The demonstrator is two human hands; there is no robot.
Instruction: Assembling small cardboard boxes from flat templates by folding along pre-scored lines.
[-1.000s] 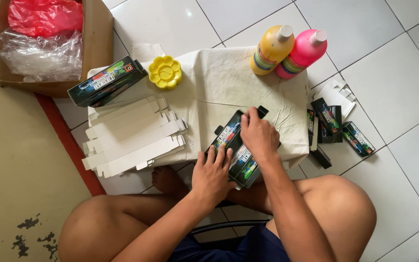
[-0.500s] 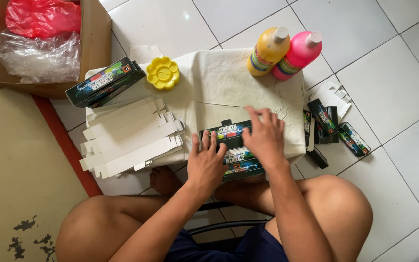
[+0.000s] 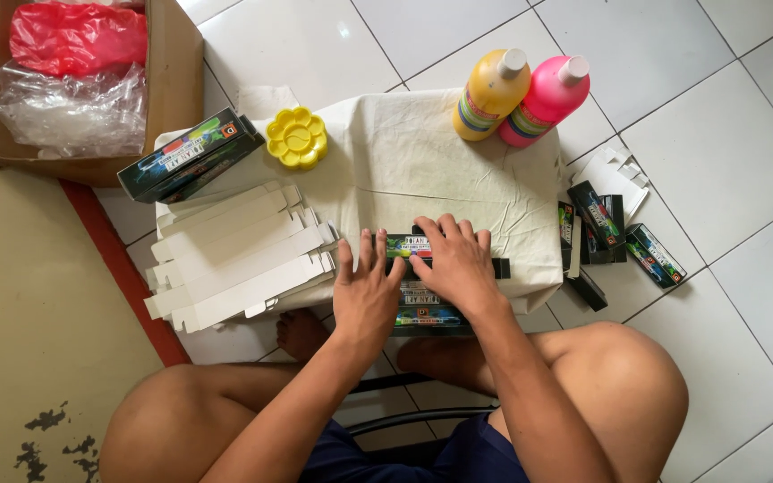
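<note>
- L hand + R hand: both flat, fingers spread, pressing dark carton, centre frame, at cloth edge.
- Risk: carton overhangs; uneven push could slide it off or crease the flap.

A home floor workspace: white tiles, cloth-covered low table, cardboard box

**Materials and finishes around the cream cloth**

Matt, creased, woven: cream cloth table cover. On it, glossy printed dark cardboard carton; plain matt white flattened card blanks; smooth yellow flower-shaped plastic palette; shiny yellow plastic bottle. Beneath it, glazed white floor tiles.
</note>
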